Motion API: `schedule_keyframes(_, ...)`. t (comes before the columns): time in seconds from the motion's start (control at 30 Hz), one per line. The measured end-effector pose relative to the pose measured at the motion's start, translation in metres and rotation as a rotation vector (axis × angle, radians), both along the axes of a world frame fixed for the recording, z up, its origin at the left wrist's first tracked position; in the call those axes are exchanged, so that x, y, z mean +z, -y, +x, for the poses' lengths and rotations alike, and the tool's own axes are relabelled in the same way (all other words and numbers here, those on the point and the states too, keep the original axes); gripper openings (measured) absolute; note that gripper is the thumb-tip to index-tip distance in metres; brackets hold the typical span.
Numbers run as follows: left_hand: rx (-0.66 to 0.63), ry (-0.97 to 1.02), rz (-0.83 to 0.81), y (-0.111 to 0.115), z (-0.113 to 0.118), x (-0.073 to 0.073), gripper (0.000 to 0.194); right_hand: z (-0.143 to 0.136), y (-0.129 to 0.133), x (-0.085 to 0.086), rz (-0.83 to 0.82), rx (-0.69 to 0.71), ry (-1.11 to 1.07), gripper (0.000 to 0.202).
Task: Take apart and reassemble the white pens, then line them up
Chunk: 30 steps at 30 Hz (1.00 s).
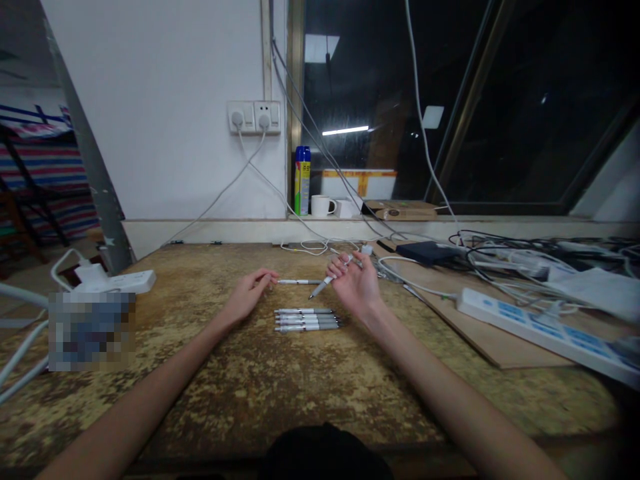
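Observation:
Several white and grey pens (306, 320) lie side by side in a row on the worn wooden table (280, 380). Beyond them, a single pen (300, 282) lies crosswise. My left hand (254, 291) is at that pen's left end, fingers curled together near its tip; whether they grip it is too small to tell. In my right hand (356, 283), turned palm up, another white and grey pen (321, 287) is held between the fingers, slanting down to the left, its grey end above the table near the lying pen's right end.
On the right are a long power strip (545, 333), a thin brown board (480, 333), tangled cables and a dark box (427, 253). A smaller power strip (135, 281) sits at left, beside a blurred patch. A spray can (303, 181) and white mug (323, 205) stand on the windowsill.

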<state>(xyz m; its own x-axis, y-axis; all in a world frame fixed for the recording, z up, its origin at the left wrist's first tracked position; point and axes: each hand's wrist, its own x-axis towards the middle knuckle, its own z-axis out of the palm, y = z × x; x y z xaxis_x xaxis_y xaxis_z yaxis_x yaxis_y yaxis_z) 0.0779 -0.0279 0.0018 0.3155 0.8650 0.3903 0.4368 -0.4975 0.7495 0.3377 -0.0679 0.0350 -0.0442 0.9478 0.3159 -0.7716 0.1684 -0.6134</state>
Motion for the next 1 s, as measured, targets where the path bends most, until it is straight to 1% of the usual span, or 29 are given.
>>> schedule_keyframes(0.1, -0.004, 0.001, 0.001, 0.0002, 0.0001, -0.0003, 0.047, 0.0003, 0.0009, 0.0009, 0.002, -0.015, -0.001, 0.033)
schedule_keyframes(0.27, -0.005, -0.003, 0.02, -0.0008, -0.0004, -0.0016, 0.046, 0.0011, 0.0014, 0.0014, 0.019, 0.009, -0.019, 0.029)
schedule_keyframes(0.43, -0.013, -0.016, 0.002, -0.0015, -0.0005, -0.0026, 0.045, 0.0017, 0.0011, 0.0016, 0.014, -0.024, 0.007, 0.024)
schedule_keyframes(0.63, -0.017, -0.015, -0.001, 0.0007, -0.0001, -0.0003, 0.044, 0.004, -0.0001, 0.0021, -0.005, -0.007, -0.033, 0.025)
schedule_keyframes(0.83, -0.007, -0.021, 0.011, 0.0024, 0.0007, 0.0018, 0.042, 0.005, -0.0003, 0.0024, -0.006, -0.055, 0.001, 0.028)
schedule_keyframes(1.0, -0.001, -0.021, -0.004, 0.004, 0.0016, 0.0028, 0.041, 0.0052, -0.001, 0.0025, -0.003, -0.054, -0.022, 0.024)
